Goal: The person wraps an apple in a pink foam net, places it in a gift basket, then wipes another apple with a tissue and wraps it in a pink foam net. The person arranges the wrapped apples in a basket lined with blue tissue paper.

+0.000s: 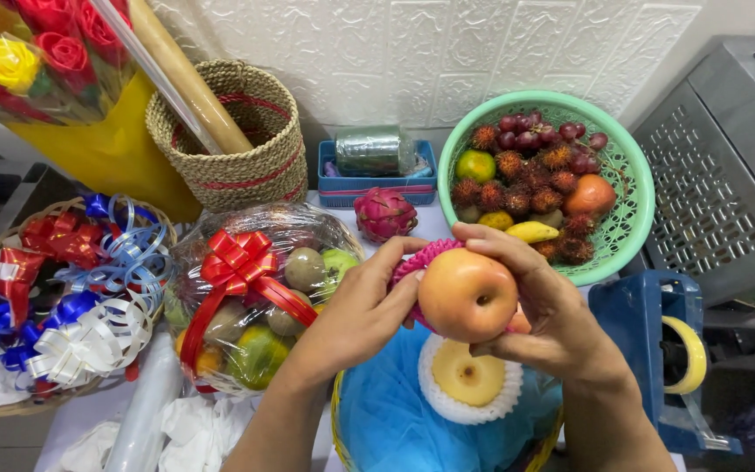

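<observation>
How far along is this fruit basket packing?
Done: one wrapped basket with a red bow. In hand: both hands, left and right, fit pink foam netting on an apple. The blue-lined basket holds one netted pear; fruit remains in the green basket.

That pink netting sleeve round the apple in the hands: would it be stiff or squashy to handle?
Probably squashy. The pink foam net bends and stretches around the apple under the left hand, so it looks soft and light. Its open mesh likely grips rather than slips. The right hand steadies the round fruit, which could roll if set down.
</observation>
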